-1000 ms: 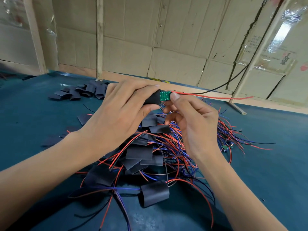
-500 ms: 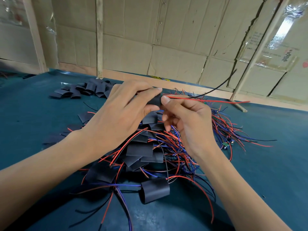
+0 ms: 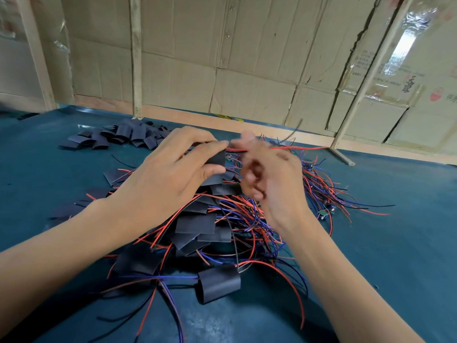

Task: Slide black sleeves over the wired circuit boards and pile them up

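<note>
My left hand (image 3: 173,177) is shut on a black sleeve (image 3: 217,158), held between thumb and fingers above the heap. My right hand (image 3: 272,184) is motion-blurred right beside it, its thumb and forefinger pinched at the sleeve's right mouth, where a red wire (image 3: 299,147) comes out. The circuit board itself is hidden inside the sleeve. Under both hands lies a pile of sleeved boards (image 3: 195,224) tangled in red, blue and black wires. One rounded sleeve (image 3: 218,283) lies at the pile's near edge.
A heap of empty black sleeves (image 3: 118,137) sits at the back left of the teal table mat (image 3: 395,256). Bare green boards with wires (image 3: 324,214) lie to the right. A cardboard wall and a wooden post (image 3: 136,58) close off the far edge.
The green board end that showed at the sleeve's mouth has gone inside the sleeve. Both hands have dropped lower towards the pile, and the right hand is now moving fast.
</note>
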